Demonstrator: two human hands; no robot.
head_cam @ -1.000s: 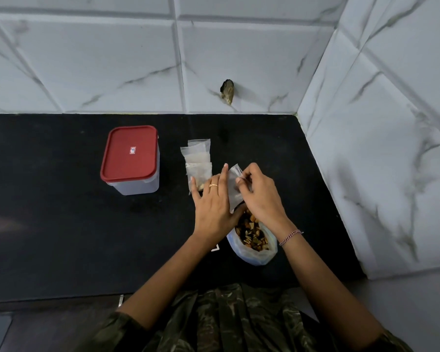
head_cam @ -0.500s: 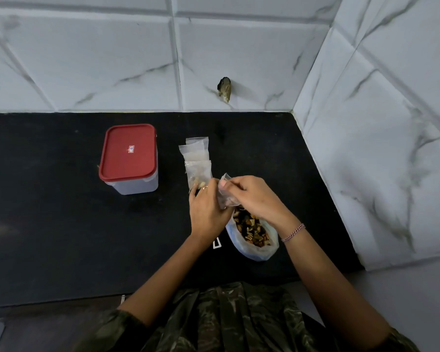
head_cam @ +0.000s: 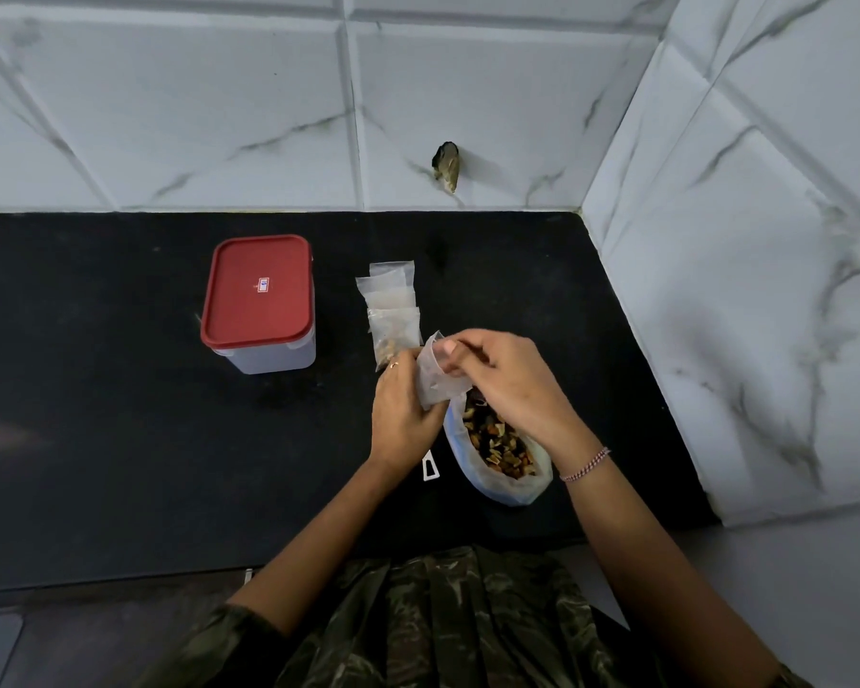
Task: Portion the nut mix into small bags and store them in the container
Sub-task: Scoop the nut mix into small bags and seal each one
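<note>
A small clear bag stands upright between my hands, above the black counter. My left hand grips its lower side. My right hand pinches its top edge, with fingertips at the bag's mouth. Just below my right hand lies a large open plastic bag of nut mix. A short row of small bags lies behind my hands; the nearest one holds some nuts. A clear container with a shut red lid stands to the left.
The black counter ends at white marbled wall tiles behind and on the right. A small white clip lies by my left wrist. A dark object sticks out of the back wall.
My hands lifted the small bag and turned it upright. My left hand's fingers went from spread to curled around it, and my right hand moved over its mouth.
</note>
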